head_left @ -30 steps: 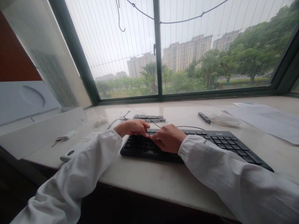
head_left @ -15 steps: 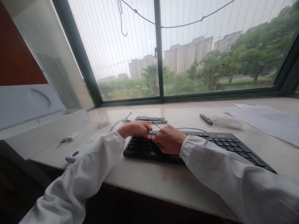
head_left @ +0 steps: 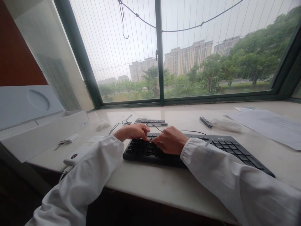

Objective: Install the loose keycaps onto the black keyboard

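Note:
A black keyboard (head_left: 225,147) lies on a pale stone sill. Both my hands rest on its left part, in white sleeves. My left hand (head_left: 133,131) is curled, with its fingertips pressed down at the upper key rows. My right hand (head_left: 170,140) is bent into a loose fist, its fingertips meeting those of the left hand. Whatever the fingers pinch there is hidden. Just behind the hands lies a short dark strip of keys (head_left: 151,121) beside a thin black cable (head_left: 117,125).
An open white box (head_left: 44,131) stands at the left, with a small white tag and key (head_left: 68,139) and a white device (head_left: 81,152) beside it. A black pen-like stick (head_left: 205,122), a clear bag (head_left: 227,124) and printed paper (head_left: 270,124) lie at the right. A barred window rises behind.
The view has shifted slightly. Both hands stay on the same spot of the keyboard, fingertips together, with only small finger movement.

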A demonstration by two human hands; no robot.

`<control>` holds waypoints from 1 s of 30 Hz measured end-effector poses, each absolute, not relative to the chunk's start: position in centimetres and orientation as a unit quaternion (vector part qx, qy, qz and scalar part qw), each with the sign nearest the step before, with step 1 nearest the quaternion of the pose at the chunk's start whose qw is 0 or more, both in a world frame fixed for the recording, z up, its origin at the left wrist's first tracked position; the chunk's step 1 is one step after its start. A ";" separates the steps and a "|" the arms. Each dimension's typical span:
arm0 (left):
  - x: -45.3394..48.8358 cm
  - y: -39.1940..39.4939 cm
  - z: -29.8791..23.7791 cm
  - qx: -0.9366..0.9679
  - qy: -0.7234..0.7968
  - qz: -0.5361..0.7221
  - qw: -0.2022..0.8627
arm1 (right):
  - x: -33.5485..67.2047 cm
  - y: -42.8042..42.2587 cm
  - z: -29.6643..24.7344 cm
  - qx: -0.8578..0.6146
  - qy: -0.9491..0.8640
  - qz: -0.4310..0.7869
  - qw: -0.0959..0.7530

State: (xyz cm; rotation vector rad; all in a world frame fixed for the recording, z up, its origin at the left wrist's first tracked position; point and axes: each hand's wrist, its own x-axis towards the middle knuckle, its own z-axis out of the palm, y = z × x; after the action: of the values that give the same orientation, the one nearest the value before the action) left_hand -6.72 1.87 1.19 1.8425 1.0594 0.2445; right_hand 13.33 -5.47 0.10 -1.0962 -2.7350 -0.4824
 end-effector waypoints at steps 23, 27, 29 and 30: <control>-10.9 7.4 -1.2 0.771 0.601 0.149 -0.151 | 15.3 -4.5 -0.1 -0.464 -0.860 -0.188 0.098; -10.2 9.0 0.0 0.793 0.582 0.117 -0.138 | 15.5 -4.6 0.0 -0.456 -0.865 -0.185 0.101; -9.5 10.2 0.7 0.807 0.567 0.091 -0.141 | 15.6 -4.7 0.1 -0.450 -0.867 -0.185 0.105; -9.1 10.8 1.0 0.812 0.561 0.073 -0.144 | 15.7 -4.7 0.1 -0.449 -0.868 -0.185 0.109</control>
State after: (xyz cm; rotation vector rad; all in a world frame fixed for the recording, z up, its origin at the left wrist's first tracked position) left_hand -9.10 10.81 1.04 2.8149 1.9444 0.2521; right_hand 15.67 -4.68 0.12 -1.3193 -2.5522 -0.5440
